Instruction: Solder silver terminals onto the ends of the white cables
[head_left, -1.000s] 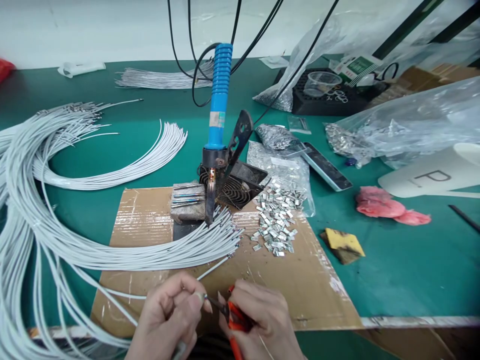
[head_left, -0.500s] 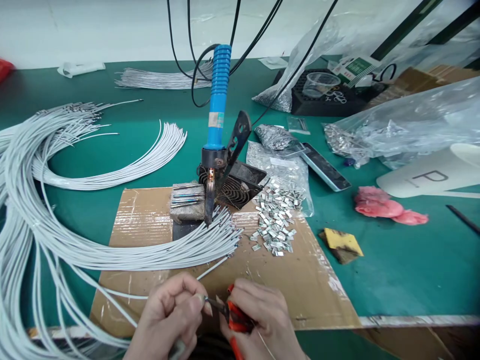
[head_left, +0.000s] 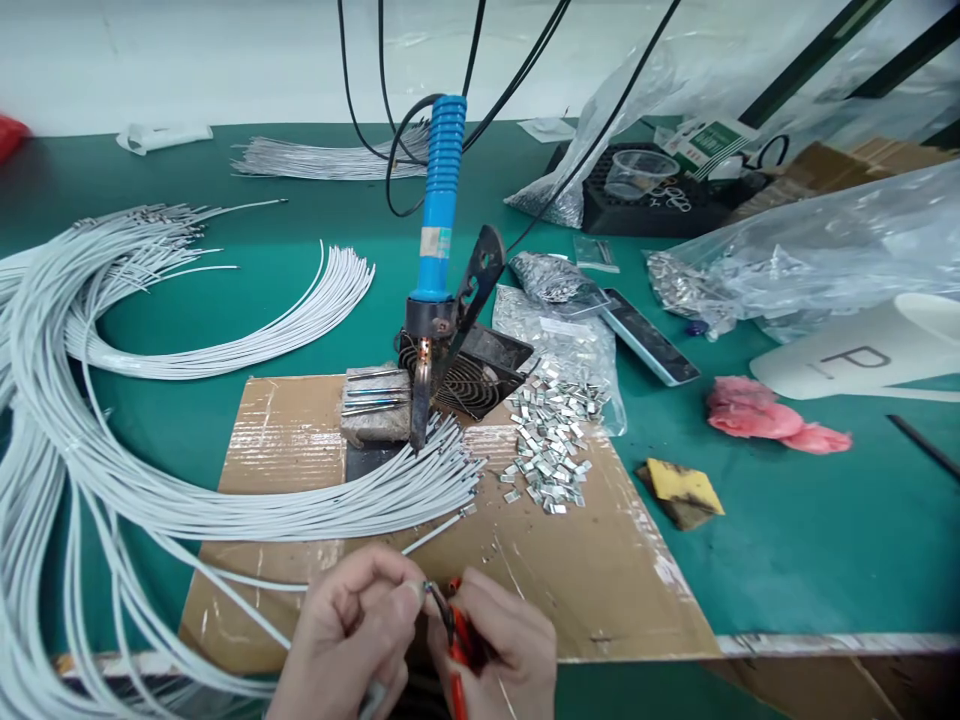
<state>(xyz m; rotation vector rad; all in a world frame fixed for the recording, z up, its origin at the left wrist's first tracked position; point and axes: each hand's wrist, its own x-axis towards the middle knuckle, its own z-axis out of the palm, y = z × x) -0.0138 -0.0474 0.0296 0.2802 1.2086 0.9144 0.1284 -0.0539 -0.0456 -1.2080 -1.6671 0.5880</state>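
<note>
My left hand (head_left: 356, 625) is closed, with thumb and forefinger pinching the end of a white cable (head_left: 277, 585). A tiny dark tip pokes out of the pinch. My right hand (head_left: 506, 640) is wrapped round red-handled pliers (head_left: 459, 660), whose dark jaws meet that tip. Whether the jaws are clamped on it cannot be made out. A thin pale wire trails near the right palm. Just beyond my hands lies a fanned bundle of white cables (head_left: 315, 510) on cardboard (head_left: 615, 590). Small silvery metal clips (head_left: 551, 450) are heaped to the right.
A blue-handled soldering iron (head_left: 442, 190) stands point down in a bracket above the cable ends. Beside it are a block with thin rods (head_left: 375, 400) and a black fan (head_left: 461, 375). A phone (head_left: 651, 335), yellow sponge (head_left: 682, 488) and plastic bags (head_left: 817, 255) lie rightward.
My right hand has drawn in to the left and the pliers have turned steeper, jaws pointing more upward. My left hand has shifted slightly right with the cable.
</note>
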